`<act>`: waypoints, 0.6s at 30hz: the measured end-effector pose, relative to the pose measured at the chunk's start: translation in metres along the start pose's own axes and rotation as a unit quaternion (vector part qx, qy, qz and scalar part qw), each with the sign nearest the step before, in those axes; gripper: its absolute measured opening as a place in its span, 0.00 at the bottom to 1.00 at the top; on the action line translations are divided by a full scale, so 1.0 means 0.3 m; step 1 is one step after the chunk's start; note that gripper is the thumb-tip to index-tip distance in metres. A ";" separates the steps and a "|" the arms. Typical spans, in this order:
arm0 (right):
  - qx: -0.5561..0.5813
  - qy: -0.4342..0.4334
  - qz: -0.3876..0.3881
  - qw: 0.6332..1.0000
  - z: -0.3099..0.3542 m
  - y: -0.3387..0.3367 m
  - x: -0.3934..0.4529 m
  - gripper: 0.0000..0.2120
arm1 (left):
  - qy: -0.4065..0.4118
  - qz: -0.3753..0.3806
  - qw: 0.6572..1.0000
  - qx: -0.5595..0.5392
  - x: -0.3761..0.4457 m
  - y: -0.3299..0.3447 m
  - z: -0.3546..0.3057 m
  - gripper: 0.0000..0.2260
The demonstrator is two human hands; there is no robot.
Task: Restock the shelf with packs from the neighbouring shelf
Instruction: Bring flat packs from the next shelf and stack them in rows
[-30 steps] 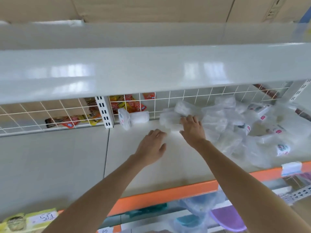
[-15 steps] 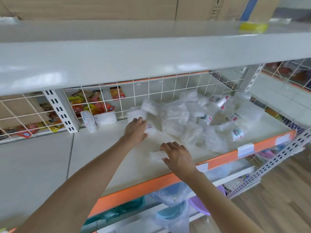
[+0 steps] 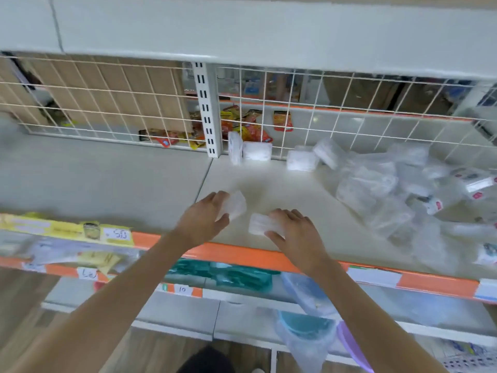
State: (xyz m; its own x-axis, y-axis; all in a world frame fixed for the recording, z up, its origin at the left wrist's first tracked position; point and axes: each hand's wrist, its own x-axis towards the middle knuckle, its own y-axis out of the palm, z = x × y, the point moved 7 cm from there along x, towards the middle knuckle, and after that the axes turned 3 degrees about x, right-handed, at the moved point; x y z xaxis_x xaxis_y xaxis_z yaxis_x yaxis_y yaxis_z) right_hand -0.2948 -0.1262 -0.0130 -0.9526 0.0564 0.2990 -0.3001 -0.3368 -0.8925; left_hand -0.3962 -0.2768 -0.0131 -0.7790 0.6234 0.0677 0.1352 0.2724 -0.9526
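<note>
Motion blur smears the heap of clear packs (image 3: 390, 189), leaving its labels unreadable; the picture's right edge cuts off the heap. Snack packets (image 3: 250, 127) sit half hidden behind the wire grid (image 3: 336, 114).

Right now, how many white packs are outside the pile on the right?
6: left hand holds one, right hand one, four along the mesh. Blurred.

Single head-worn view, steeply down and forward, close above the white shelf (image 3: 282, 184) and both forearms.
</note>
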 end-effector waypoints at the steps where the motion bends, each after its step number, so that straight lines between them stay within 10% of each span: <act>1: 0.010 -0.024 -0.007 1.000 0.058 0.018 0.017 0.12 | -0.027 -0.033 0.999 -0.020 -0.047 -0.037 0.046 0.18; 18: 0.102 -0.206 0.047 0.972 1.023 0.411 0.226 0.14 | -0.251 -0.149 0.952 -0.095 -0.750 -0.376 0.885 0.16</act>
State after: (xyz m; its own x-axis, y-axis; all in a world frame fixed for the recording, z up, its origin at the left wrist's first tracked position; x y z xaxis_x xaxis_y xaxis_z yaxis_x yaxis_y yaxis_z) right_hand -0.3810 -0.4522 0.0009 -0.8614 -0.3508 0.3672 -0.1571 -0.5035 -0.8496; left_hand -0.3987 -0.6423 0.0005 -0.9879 0.0819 0.1319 -0.0674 0.5394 -0.8393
